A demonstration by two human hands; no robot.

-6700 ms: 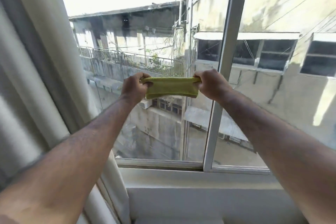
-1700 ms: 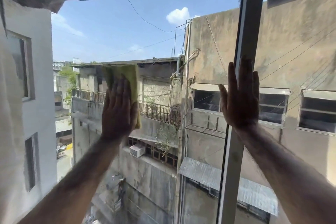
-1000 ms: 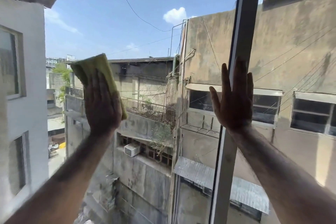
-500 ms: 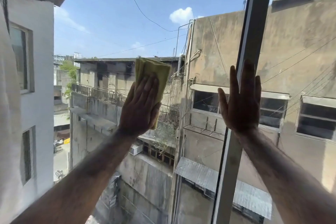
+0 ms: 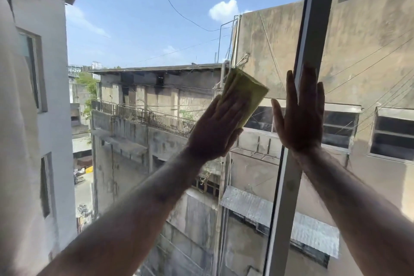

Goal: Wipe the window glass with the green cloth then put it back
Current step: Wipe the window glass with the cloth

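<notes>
The folded green cloth (image 5: 248,92) lies flat against the window glass (image 5: 145,36) of the left pane, near the middle frame. My left hand (image 5: 215,130) presses it to the glass with the palm and fingers laid flat over its lower half; the upper corner sticks out past the fingertips. My right hand (image 5: 300,116) is open, fingers up and spread, and rests flat against the white vertical window frame (image 5: 313,29) just right of the cloth. The two hands are a short gap apart.
A pale curtain (image 5: 13,141) hangs at the far left edge. The right pane (image 5: 369,74) lies beyond the frame. Concrete buildings, wires and a street far below show through the glass.
My left hand has slid the cloth across the glass to the right, from the left part of the pane to beside the frame. My right hand has stayed on the frame.
</notes>
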